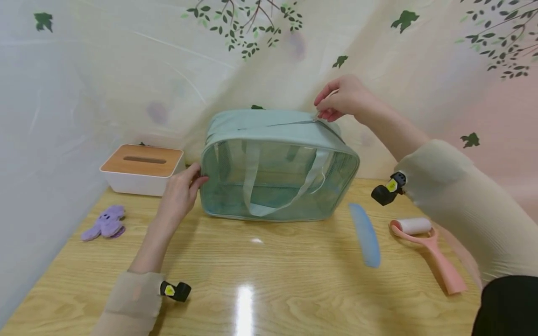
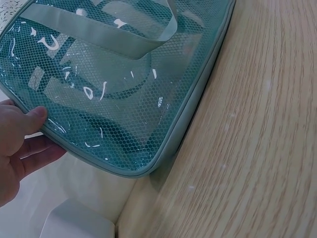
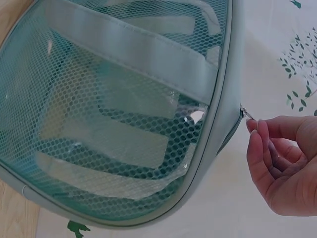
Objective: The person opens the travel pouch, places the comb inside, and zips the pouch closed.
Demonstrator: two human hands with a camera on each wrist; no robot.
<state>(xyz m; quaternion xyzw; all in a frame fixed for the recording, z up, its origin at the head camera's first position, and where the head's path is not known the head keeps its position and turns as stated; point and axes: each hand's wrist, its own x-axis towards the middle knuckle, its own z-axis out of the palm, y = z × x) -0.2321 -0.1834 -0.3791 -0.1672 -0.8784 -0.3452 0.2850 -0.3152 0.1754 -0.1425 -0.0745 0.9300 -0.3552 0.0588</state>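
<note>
A pale green bag (image 1: 224, 126) with a see-through mesh front stands upright on the table, its strap handle (image 1: 251, 179) hanging across the front. At its left side edge, my left hand (image 1: 178, 193) grips the bag, the thumb (image 2: 37, 118) on the front face and other fingers behind the rim. Above the top right corner, my right hand (image 1: 342, 99) pinches the small metal zipper pull (image 3: 248, 114) between thumb and forefinger. The zipper (image 1: 290, 123) runs along the top and bends down the right side, where a dark slit shows beside the pull.
Left of the bag stands a white tissue box (image 1: 134, 182) with a wooden lid. A purple plush toy (image 1: 107, 221) lies in front of it. To the right lie a blue comb-shaped piece (image 1: 364, 235) and a pink-handled lint roller (image 1: 439, 254). A leaf-patterned curtain (image 1: 138, 70) hangs behind.
</note>
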